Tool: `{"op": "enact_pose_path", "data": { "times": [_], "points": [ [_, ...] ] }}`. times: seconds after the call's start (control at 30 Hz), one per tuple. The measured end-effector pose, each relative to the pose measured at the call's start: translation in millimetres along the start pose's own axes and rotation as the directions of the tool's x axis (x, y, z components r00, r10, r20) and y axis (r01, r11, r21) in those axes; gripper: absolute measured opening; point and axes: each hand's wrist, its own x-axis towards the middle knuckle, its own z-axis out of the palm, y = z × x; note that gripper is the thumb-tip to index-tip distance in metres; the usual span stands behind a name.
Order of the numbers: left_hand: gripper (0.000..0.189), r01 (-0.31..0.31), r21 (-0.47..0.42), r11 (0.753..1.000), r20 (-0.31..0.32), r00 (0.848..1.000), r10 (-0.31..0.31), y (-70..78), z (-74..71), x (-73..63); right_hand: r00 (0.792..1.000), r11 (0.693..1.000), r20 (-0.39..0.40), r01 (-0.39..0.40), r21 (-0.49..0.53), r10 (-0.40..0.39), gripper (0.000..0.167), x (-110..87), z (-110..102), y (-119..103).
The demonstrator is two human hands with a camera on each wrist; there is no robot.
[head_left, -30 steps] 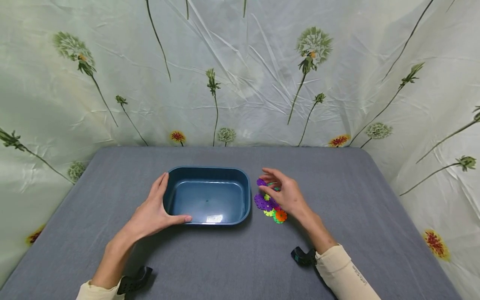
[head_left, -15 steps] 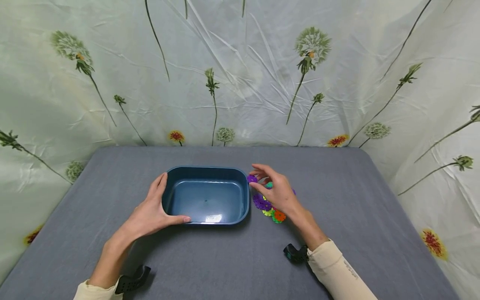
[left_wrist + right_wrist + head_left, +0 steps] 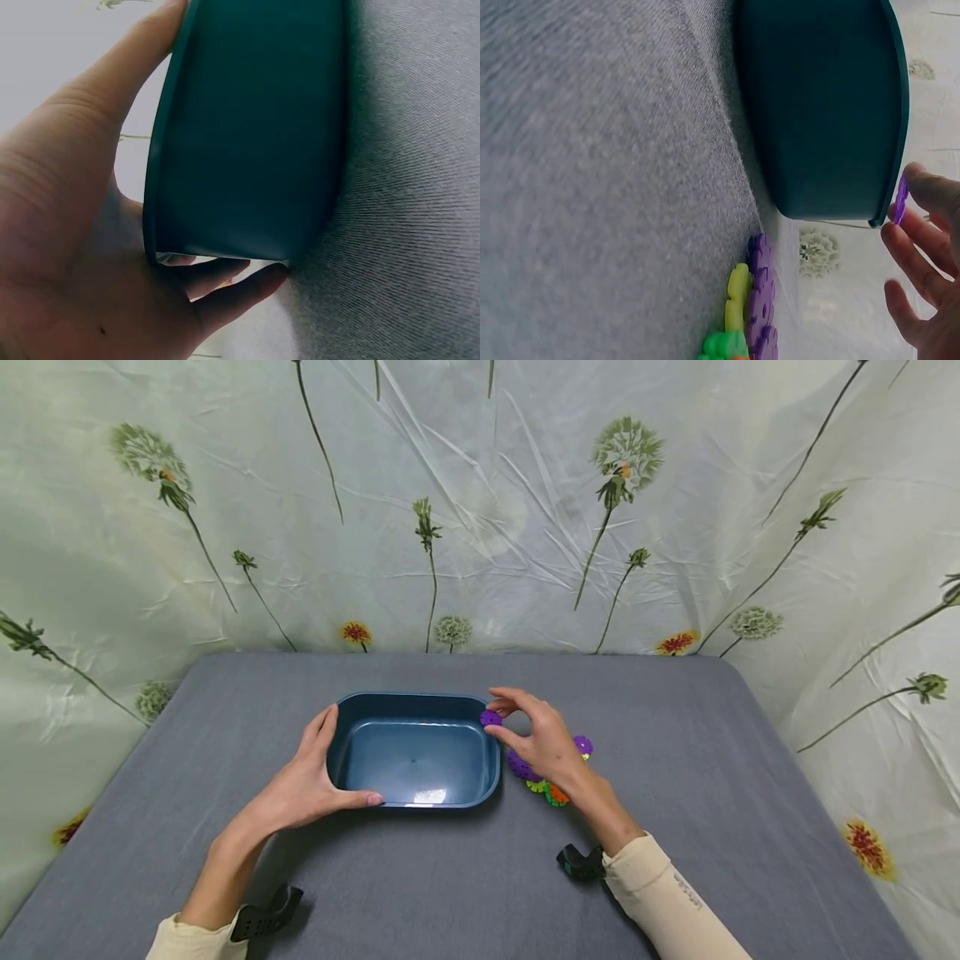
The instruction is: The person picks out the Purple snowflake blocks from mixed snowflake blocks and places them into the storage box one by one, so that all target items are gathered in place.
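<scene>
A purple disc (image 3: 491, 718) is pinched by the right grip (image 3: 543, 745) at the right rim of a blue bin (image 3: 397, 764), whose left end is held by the left grip (image 3: 300, 787); release is best delayed until the rim is cleared.

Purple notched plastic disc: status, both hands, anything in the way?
Right hand pinches the disc by the right rim of the blue rectangular plastic bin. Left hand grips bin's left end. No obstruction seen between disc and bin.
</scene>
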Motion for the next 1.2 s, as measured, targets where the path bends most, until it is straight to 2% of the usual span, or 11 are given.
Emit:
{"op": "enact_pose_path", "data": {
  "times": [0.13, 0.53, 0.77, 1.2],
  "points": [
    [0.147, -0.002, -0.014, 1.0, 0.016, 1.0, 0.002, -0.1, -0.2, 0.3, 1.0, 1.0, 0.003, -0.005, -0.006, 0.005, 0.053, 2.1, 2.6, -0.3],
    [0.149, -0.02, -0.059, 0.998, 0.055, 0.998, 0.023, -1.9, -1.3, -1.0, 0.998, 0.997, 0.046, 0.054, -0.05, -0.052, 0.052, 8.4, 14.1, -2.9],
    [0.149, -0.02, -0.08, 0.997, 0.057, 0.998, 0.025, -2.9, -2.2, -0.6, 0.994, 0.998, 0.101, 0.043, -0.042, -0.038, 0.055, 12.9, 18.4, -5.9],
    [0.148, -0.025, -0.084, 0.996, 0.046, 0.999, 0.029, -3.8, -1.7, -0.1, 0.972, 0.992, 0.229, -0.016, -0.123, 0.044, 0.063, 17.4, 26.4, -8.9]
  ]
}}
